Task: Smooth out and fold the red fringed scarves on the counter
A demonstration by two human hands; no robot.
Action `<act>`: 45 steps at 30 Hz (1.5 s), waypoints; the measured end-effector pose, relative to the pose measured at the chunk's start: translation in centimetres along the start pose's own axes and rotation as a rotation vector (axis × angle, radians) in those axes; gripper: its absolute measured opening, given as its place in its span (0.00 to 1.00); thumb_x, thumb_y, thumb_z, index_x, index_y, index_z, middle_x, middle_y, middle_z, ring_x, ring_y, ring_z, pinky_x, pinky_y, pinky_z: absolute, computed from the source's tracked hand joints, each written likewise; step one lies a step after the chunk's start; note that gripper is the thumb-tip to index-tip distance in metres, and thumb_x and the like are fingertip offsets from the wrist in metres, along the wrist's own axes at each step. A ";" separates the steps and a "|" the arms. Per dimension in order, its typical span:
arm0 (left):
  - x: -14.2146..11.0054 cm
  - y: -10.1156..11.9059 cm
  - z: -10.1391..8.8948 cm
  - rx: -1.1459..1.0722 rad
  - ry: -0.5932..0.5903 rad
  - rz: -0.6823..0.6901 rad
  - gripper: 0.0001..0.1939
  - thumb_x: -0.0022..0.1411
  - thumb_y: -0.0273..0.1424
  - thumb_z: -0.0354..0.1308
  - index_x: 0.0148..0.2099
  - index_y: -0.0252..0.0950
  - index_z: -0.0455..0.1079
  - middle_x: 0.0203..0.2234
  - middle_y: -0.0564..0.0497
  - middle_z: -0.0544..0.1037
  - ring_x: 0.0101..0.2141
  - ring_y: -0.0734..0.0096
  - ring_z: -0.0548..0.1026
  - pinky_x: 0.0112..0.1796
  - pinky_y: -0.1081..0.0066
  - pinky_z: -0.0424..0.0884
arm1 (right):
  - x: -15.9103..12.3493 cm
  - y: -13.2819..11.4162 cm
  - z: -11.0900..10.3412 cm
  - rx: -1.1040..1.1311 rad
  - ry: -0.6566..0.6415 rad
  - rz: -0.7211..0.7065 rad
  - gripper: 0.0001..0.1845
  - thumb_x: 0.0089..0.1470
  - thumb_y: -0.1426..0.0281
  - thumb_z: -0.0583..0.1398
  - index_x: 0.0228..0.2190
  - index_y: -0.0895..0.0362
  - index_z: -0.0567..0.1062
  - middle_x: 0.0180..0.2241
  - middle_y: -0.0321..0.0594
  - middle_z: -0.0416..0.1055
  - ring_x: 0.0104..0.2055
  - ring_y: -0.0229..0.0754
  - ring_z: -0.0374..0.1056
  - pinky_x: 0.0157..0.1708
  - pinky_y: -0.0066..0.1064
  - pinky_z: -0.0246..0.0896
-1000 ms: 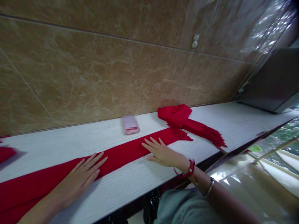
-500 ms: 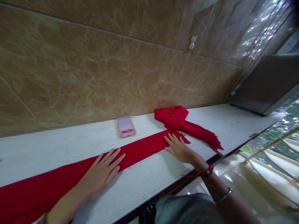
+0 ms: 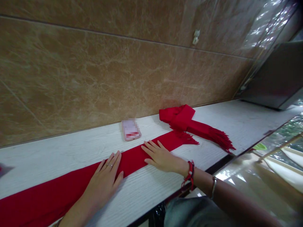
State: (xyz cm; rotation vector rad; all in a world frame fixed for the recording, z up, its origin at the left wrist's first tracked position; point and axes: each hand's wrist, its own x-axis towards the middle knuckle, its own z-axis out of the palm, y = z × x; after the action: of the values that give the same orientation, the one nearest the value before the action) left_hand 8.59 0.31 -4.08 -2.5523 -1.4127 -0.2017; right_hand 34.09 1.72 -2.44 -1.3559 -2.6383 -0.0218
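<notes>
A long red scarf (image 3: 131, 160) lies stretched flat across the white tabletop, its fringed end to the right and its other end running out of view at lower left. My left hand (image 3: 105, 176) rests flat on it with fingers extended, a ring on one finger. Further right, my right hand (image 3: 162, 156) lies palm down on the same scarf, fingers spread. Neither hand grips the cloth. Just beyond the fringe sits a second red scarf (image 3: 181, 118), folded over itself, its fringed tail pointing right.
A phone-like item in a pinkish case (image 3: 131, 130), partly blurred out, lies near the brown marble-patterned wall (image 3: 94, 78). At the far right a dark grey box-shaped object (image 3: 272, 75) stands on the white tabletop (image 3: 213, 157). A green item (image 3: 259, 146) shows below the table edge.
My right hand has slid left along the scarf, away from the fringe and closer to my left hand. The left hand stays in about the same place, its fingers closer together.
</notes>
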 end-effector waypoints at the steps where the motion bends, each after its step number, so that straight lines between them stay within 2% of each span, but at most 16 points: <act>1: 0.0 0.0 -0.1 -0.012 -0.001 -0.003 0.30 0.62 0.40 0.36 0.61 0.27 0.51 0.58 0.43 0.57 0.57 0.60 0.55 0.54 0.59 0.56 | -0.6 1.3 0.0 -0.027 -0.008 0.026 0.30 0.60 0.57 0.42 0.57 0.61 0.53 0.60 0.50 0.47 0.61 0.52 0.42 0.56 0.52 0.40; 7: 0.1 0.2 -0.2 -0.043 -0.006 -0.008 0.30 0.61 0.40 0.37 0.61 0.28 0.51 0.58 0.43 0.57 0.57 0.60 0.56 0.54 0.60 0.55 | -4.2 9.1 -0.3 -0.233 -0.027 0.194 0.25 0.60 0.67 0.44 0.55 0.68 0.57 0.57 0.59 0.50 0.60 0.53 0.46 0.53 0.50 0.48; 10: 0.2 0.2 -0.3 -0.046 0.001 -0.001 0.30 0.61 0.40 0.38 0.61 0.28 0.52 0.58 0.43 0.57 0.57 0.61 0.56 0.54 0.60 0.55 | -4.4 9.8 -1.0 -0.281 0.000 0.211 0.23 0.60 0.69 0.45 0.52 0.69 0.61 0.55 0.61 0.55 0.59 0.56 0.48 0.52 0.52 0.50; 12: 0.3 0.3 -0.5 -0.056 -0.017 -0.010 0.30 0.61 0.40 0.38 0.61 0.28 0.52 0.58 0.43 0.56 0.57 0.61 0.56 0.54 0.60 0.55 | -3.4 8.0 -1.7 -0.273 0.072 0.192 0.25 0.60 0.66 0.45 0.52 0.71 0.61 0.55 0.62 0.55 0.59 0.55 0.46 0.53 0.51 0.48; 14: 0.3 0.5 -0.8 -0.067 -0.054 -0.033 0.30 0.61 0.39 0.38 0.61 0.27 0.51 0.58 0.42 0.55 0.57 0.60 0.55 0.54 0.60 0.55 | -1.6 4.6 -2.3 -0.212 0.135 0.118 0.28 0.60 0.63 0.43 0.54 0.72 0.57 0.57 0.60 0.51 0.61 0.53 0.43 0.55 0.47 0.46; 18: -0.2 0.7 -1.4 -0.061 -0.096 -0.132 0.33 0.60 0.42 0.40 0.61 0.25 0.49 0.59 0.40 0.52 0.58 0.58 0.52 0.55 0.57 0.52 | 1.8 -2.6 -1.8 -0.045 0.128 -0.103 0.30 0.60 0.61 0.43 0.56 0.69 0.54 0.59 0.54 0.48 0.61 0.48 0.40 0.57 0.44 0.42; 20: -0.9 0.4 -1.5 -0.057 -0.101 -0.175 0.36 0.59 0.46 0.40 0.61 0.24 0.48 0.59 0.39 0.52 0.58 0.56 0.52 0.55 0.56 0.52 | 2.5 -4.5 -0.8 0.009 0.091 -0.147 0.30 0.60 0.60 0.44 0.56 0.68 0.54 0.59 0.53 0.49 0.61 0.48 0.41 0.57 0.44 0.42; 22: -1.7 -0.1 -1.7 -0.061 -0.109 -0.193 0.38 0.59 0.48 0.40 0.61 0.24 0.48 0.59 0.38 0.52 0.58 0.55 0.52 0.54 0.55 0.53 | 2.4 -4.9 0.1 0.031 0.063 -0.146 0.29 0.59 0.60 0.45 0.56 0.66 0.54 0.59 0.52 0.49 0.61 0.48 0.42 0.57 0.46 0.41; 25: -2.5 -0.6 -2.0 -0.057 -0.128 -0.199 0.38 0.59 0.50 0.40 0.62 0.25 0.47 0.59 0.39 0.51 0.58 0.56 0.51 0.54 0.55 0.53 | 1.2 -3.1 0.7 0.008 0.044 -0.100 0.28 0.59 0.61 0.45 0.57 0.63 0.54 0.59 0.50 0.48 0.61 0.48 0.44 0.57 0.48 0.41; 28: -2.7 -0.7 -2.1 -0.055 -0.144 -0.196 0.39 0.58 0.50 0.39 0.62 0.25 0.47 0.59 0.39 0.50 0.58 0.56 0.51 0.55 0.55 0.52 | -0.5 0.4 0.6 -0.041 0.030 -0.032 0.27 0.60 0.62 0.43 0.57 0.63 0.54 0.59 0.50 0.48 0.61 0.48 0.44 0.55 0.49 0.44; 33: -2.5 -0.3 -2.3 -0.078 -0.144 -0.198 0.39 0.59 0.51 0.39 0.62 0.25 0.46 0.59 0.39 0.50 0.59 0.55 0.50 0.55 0.55 0.51 | -3.4 6.8 1.3 -0.126 0.070 0.089 0.26 0.60 0.65 0.41 0.56 0.66 0.55 0.58 0.55 0.51 0.60 0.50 0.46 0.53 0.50 0.48; 36: -2.7 -0.5 -2.7 -0.102 -0.175 -0.203 0.39 0.59 0.51 0.37 0.62 0.25 0.45 0.60 0.39 0.49 0.59 0.56 0.49 0.55 0.56 0.50 | -3.9 8.3 1.4 -0.168 0.110 0.139 0.26 0.59 0.66 0.42 0.54 0.67 0.59 0.55 0.59 0.56 0.58 0.54 0.49 0.50 0.52 0.52; 37: -2.9 -0.7 -2.8 -0.114 -0.187 -0.206 0.39 0.60 0.51 0.37 0.62 0.25 0.45 0.60 0.39 0.49 0.59 0.56 0.49 0.55 0.57 0.51 | -3.6 7.9 1.1 -0.169 0.125 0.140 0.26 0.59 0.66 0.42 0.53 0.68 0.59 0.54 0.60 0.56 0.58 0.54 0.49 0.51 0.52 0.52; 39: -3.5 -1.6 -2.8 -0.125 -0.207 -0.239 0.37 0.61 0.49 0.35 0.63 0.27 0.44 0.60 0.40 0.48 0.59 0.57 0.48 0.54 0.57 0.51 | -2.3 5.6 0.2 -0.141 0.143 0.104 0.26 0.59 0.65 0.42 0.53 0.70 0.59 0.55 0.61 0.55 0.59 0.53 0.47 0.52 0.49 0.50; 42: -4.8 -3.3 -2.4 -0.078 -0.199 -0.345 0.35 0.62 0.47 0.34 0.63 0.29 0.46 0.60 0.40 0.49 0.59 0.55 0.47 0.54 0.54 0.52 | 0.8 -0.7 -1.4 -0.045 0.117 -0.046 0.28 0.60 0.63 0.43 0.55 0.70 0.57 0.57 0.58 0.51 0.60 0.51 0.44 0.55 0.45 0.48; 45: -6.0 -4.3 -2.2 -0.025 -0.159 -0.400 0.34 0.62 0.46 0.35 0.62 0.28 0.46 0.60 0.39 0.50 0.59 0.53 0.49 0.52 0.51 0.54 | 3.8 -7.2 -1.7 0.034 0.093 -0.223 0.29 0.59 0.61 0.44 0.56 0.68 0.56 0.59 0.55 0.48 0.61 0.50 0.42 0.56 0.45 0.44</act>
State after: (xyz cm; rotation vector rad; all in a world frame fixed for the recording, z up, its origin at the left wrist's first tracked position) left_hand 1.70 -2.96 -2.82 -2.3207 -1.9838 -0.0791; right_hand 26.32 0.45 0.33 -1.0182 -2.6834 -0.0668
